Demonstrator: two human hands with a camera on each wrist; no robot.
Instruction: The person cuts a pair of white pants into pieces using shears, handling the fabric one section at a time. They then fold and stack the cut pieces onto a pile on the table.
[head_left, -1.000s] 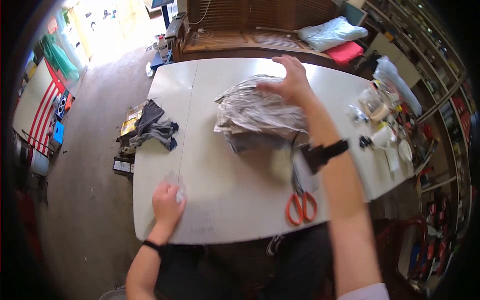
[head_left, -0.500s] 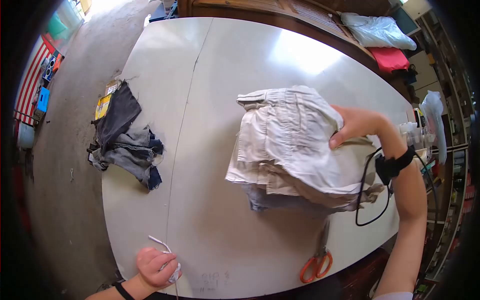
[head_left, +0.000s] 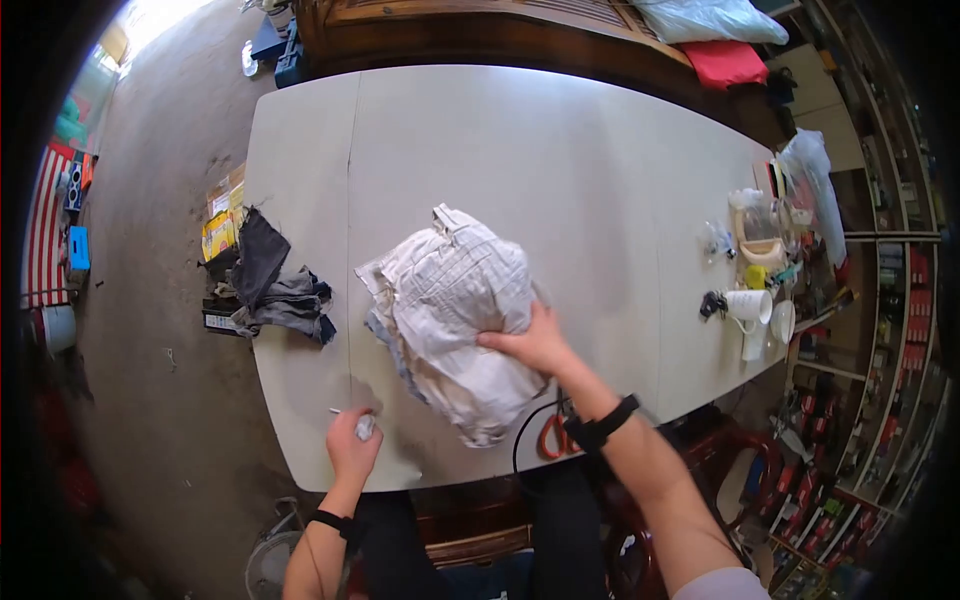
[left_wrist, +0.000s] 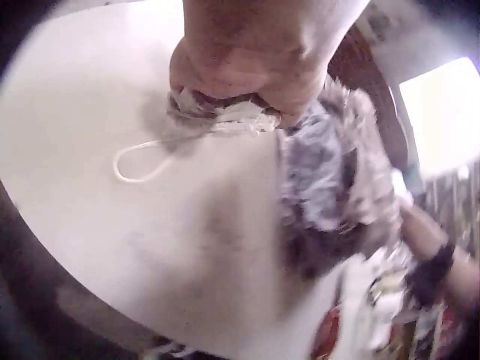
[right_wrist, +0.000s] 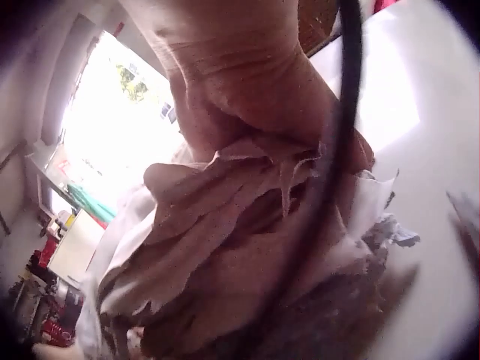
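In the head view, a stack of folded cloth (head_left: 455, 300), off-white on top with greyish-blue layers below, is over the front middle of the table. My right hand (head_left: 535, 345) grips its right edge, thumb on top and the other fingers mostly hidden. The right wrist view shows loose cloth folds (right_wrist: 225, 225) bunched beneath that hand. Near the table's front left edge, my left hand (head_left: 352, 448) holds a crumpled white bundle with a white cord (left_wrist: 139, 178), whose loop sticks out in the left wrist view. Scissors with orange handles (head_left: 548, 438) lie partly hidden behind my right wrist's cable.
Dark and grey cloth scraps (head_left: 275, 275) lie at the table's left edge, beside a yellow-labelled box (head_left: 217, 237). A white mug (head_left: 748, 308), clear plastic items and a plastic bag (head_left: 808, 180) stand at the right end. A wooden bench (head_left: 480, 35) runs behind the table (head_left: 500, 130).
My right hand has come down from above the cloth stack and gripped its right edge. The stack has turned and shifted toward the front left. My left hand keeps hold of the white cord.
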